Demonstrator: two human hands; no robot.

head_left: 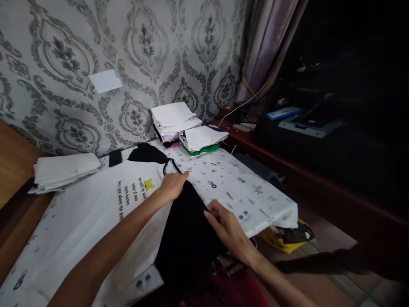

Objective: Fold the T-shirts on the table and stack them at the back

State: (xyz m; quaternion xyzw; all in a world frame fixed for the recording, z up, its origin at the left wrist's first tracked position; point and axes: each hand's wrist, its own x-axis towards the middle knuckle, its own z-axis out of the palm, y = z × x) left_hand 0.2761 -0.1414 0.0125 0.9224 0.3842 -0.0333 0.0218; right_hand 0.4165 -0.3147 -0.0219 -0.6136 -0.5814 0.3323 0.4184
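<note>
A white T-shirt (pixel 96 204) with black sleeves and printed lettering lies spread over a table with a patterned white cover (pixel 236 183). My left hand (pixel 173 185) is closed on the shirt by the neckline, where the near black sleeve (pixel 188 221) begins. Farther along that sleeve, my right hand (pixel 223 221) pinches its outer edge between thumb and fingers. The sleeve's lower end hangs toward the table's front edge, in shadow. The other black sleeve (pixel 147 153) lies flat toward the wall.
Two stacks of folded clothes, one topped white (pixel 174 115) and one with a green layer (pixel 204 140), stand by the wall. Folded white cloth (pixel 65 168) lies at the left. A dark wooden cabinet edge (pixel 303 183) runs along the right, with a yellow bag (pixel 281 241) on the floor.
</note>
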